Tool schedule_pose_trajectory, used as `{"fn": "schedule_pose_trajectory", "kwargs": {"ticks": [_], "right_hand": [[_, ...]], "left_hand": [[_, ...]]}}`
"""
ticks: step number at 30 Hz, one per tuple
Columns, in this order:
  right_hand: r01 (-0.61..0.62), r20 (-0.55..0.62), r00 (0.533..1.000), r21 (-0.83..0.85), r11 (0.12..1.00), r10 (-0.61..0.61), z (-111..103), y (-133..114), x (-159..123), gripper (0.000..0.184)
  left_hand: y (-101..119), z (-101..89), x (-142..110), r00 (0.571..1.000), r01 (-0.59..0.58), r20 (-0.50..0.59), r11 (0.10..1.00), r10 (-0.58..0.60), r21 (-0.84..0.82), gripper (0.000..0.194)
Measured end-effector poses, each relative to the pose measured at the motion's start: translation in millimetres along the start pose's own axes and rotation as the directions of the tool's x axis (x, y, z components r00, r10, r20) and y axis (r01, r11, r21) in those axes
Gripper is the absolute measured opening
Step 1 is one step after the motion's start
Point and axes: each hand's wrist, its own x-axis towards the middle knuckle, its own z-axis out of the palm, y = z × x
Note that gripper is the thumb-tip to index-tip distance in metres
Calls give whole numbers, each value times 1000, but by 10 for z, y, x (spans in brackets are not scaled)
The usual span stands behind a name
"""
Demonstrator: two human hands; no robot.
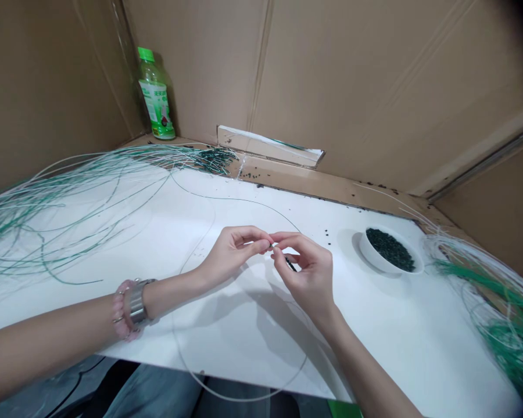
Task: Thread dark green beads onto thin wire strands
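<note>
My left hand [230,252] and my right hand [307,270] meet over the white table, thumb and finger pinched on each. Between their fingertips a small piece of thin cord shows, whitish with some dark green. A pale cord [235,400] hangs in a wide loop below my hands, past the table's front edge. A thin green strand [244,200] runs from the upper left toward my right fingers. Small dark pieces [290,264] show under my right hand's curled fingers; how they are held is hidden.
A white bowl [366,258] of dark green beads [390,249] stands at the right. Bundled green and white cords [91,174] spread across the left, beaded at one end; more cords [501,307] lie far right. A green-capped bottle [157,98] stands by the cardboard wall [331,75]. Loose beads are scattered along the back.
</note>
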Motion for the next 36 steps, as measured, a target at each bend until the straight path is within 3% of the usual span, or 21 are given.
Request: {"fn": "schedule_pose_trajectory", "kwargs": {"ticks": [10, 24, 36], "right_hand": [[5, 5, 1000, -30, 1000, -5, 4, 3, -7, 6], [-132, -13, 991, 14, 991, 132, -7, 14, 3, 13], [-82, -32, 996, -137, 987, 78, -34, -31, 6, 9]], "left_hand": [[-8, 16, -4, 1000, 1, 5, 1000, -1, 21, 12], [-22, -7, -5, 998, -55, -27, 989, 59, 140, 12], [-4, -1, 5, 993, -61, -83, 975, 80, 212, 10]]}}
